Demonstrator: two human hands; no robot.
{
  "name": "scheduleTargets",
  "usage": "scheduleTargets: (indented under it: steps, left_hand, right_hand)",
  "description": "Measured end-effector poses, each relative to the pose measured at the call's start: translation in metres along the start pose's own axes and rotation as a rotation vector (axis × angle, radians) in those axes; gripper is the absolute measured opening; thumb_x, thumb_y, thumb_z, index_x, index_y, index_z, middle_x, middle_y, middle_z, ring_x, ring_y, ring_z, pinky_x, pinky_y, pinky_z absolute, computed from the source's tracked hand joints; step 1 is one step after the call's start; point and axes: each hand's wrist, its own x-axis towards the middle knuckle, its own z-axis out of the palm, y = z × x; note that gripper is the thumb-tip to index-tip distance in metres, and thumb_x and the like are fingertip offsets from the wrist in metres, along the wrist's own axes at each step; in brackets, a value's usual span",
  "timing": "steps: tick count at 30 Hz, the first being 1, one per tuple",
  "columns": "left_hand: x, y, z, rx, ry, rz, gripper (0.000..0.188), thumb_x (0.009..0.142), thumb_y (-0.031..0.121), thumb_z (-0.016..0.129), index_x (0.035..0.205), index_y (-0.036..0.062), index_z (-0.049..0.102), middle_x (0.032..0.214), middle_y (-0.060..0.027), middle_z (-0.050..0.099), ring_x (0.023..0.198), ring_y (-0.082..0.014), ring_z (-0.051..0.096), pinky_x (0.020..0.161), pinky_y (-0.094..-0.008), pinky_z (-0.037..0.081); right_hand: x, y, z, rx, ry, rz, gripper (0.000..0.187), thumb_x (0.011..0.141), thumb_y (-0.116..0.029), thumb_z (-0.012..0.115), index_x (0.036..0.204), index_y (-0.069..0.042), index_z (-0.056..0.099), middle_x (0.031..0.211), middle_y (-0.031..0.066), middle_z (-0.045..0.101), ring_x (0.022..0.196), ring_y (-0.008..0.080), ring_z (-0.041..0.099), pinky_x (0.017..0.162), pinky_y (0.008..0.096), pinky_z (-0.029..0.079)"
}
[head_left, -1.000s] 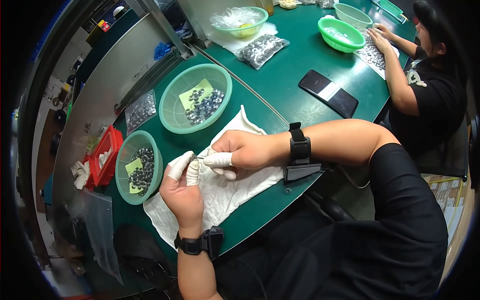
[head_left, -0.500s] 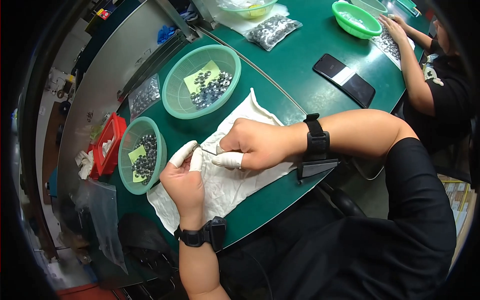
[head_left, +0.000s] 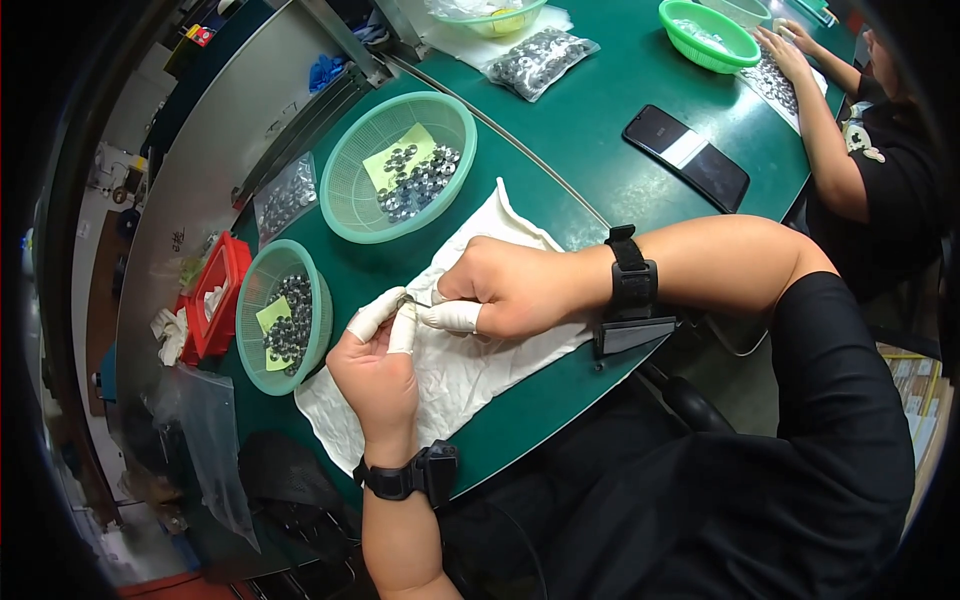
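Note:
My left hand (head_left: 378,375), white cots on its fingertips, pinches a small metal part (head_left: 405,300) above a white cloth (head_left: 450,375). From the right, my right hand (head_left: 515,290) meets it, fingers curled and the thumb in a white cot. It holds a thin metal tool, now nearly hidden between the hands. Left of my left hand stands a small green mesh basket (head_left: 242,315) with many small round metal parts (head_left: 292,325) and a yellow paper. Beyond the cloth, a larger green basket (head_left: 340,170) holds similar parts (head_left: 425,180) on yellow paper.
A red container (head_left: 230,295) and a clear bag of parts (head_left: 287,195) are at left. Across the green table (head_left: 545,130) lie a dark phone (head_left: 690,155), another bag of parts (head_left: 540,65) and a bright green basket (head_left: 715,58). A co-worker's hands (head_left: 785,55) work at far right.
My left hand has shifted slightly right, closing the gap to my right thumb. The thin tool, visible between the hands before, is now mostly covered.

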Motion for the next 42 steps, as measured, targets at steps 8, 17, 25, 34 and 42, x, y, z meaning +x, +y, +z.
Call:
scheduleTargets:
  steps: [8, 17, 25, 34, 42]
  left_hand:
    - [-0.002, 0.002, 0.001, 0.258, -0.019, 0.173, 0.023, 0.078, -0.011, 0.064, 0.101, -0.0067, 0.067, 0.091, -0.0057, 0.064, 0.081, -0.0104, 0.059, 0.073, -0.0223, 0.047]
    - [-0.003, 0.003, -0.002, 0.090, -0.094, -0.004, 0.023, 0.081, -0.012, 0.062, 0.103, -0.0084, 0.065, 0.098, -0.0076, 0.064, 0.089, -0.0129, 0.062, 0.080, -0.0242, 0.050]
    - [-0.002, 0.006, 0.000, -0.070, -0.055, -0.072, 0.021, 0.082, -0.012, 0.060, 0.103, -0.0088, 0.064, 0.104, -0.0115, 0.064, 0.094, -0.0139, 0.061, 0.083, -0.0252, 0.050]
    - [-0.005, 0.006, 0.002, 0.052, 0.006, 0.007, 0.023, 0.082, -0.011, 0.063, 0.105, -0.0096, 0.064, 0.098, -0.0116, 0.066, 0.088, -0.0140, 0.063, 0.081, -0.0246, 0.051]
    - [-0.005, 0.012, 0.007, 0.063, 0.072, -0.028, 0.023, 0.083, -0.010, 0.063, 0.105, -0.0099, 0.064, 0.094, -0.0105, 0.066, 0.086, -0.0136, 0.063, 0.079, -0.0248, 0.051]
  right_hand:
    - [-0.001, -0.001, 0.001, -0.036, 0.023, -0.036, 0.038, 0.091, -0.023, 0.057, 0.063, 0.001, 0.054, 0.050, 0.0150, 0.048, 0.043, 0.0276, 0.044, 0.046, 0.0368, 0.037]
    - [-0.002, -0.004, 0.003, -0.130, 0.019, -0.076, 0.039, 0.092, -0.024, 0.056, 0.062, 0.000, 0.054, 0.052, 0.0179, 0.049, 0.046, 0.0331, 0.044, 0.048, 0.0389, 0.038]
    - [-0.001, -0.001, 0.001, -0.042, 0.013, -0.035, 0.037, 0.094, -0.026, 0.056, 0.068, 0.001, 0.055, 0.052, 0.0124, 0.053, 0.046, 0.0220, 0.050, 0.049, 0.0351, 0.041]
    - [-0.001, -0.008, -0.004, 0.029, -0.047, 0.068, 0.030, 0.090, -0.025, 0.058, 0.079, 0.002, 0.062, 0.064, 0.0196, 0.059, 0.057, 0.0298, 0.057, 0.057, 0.0392, 0.044]
    - [-0.003, -0.005, -0.004, -0.050, -0.031, 0.050, 0.021, 0.088, -0.018, 0.057, 0.084, 0.001, 0.063, 0.071, 0.0210, 0.062, 0.066, 0.0348, 0.060, 0.062, 0.0409, 0.045]
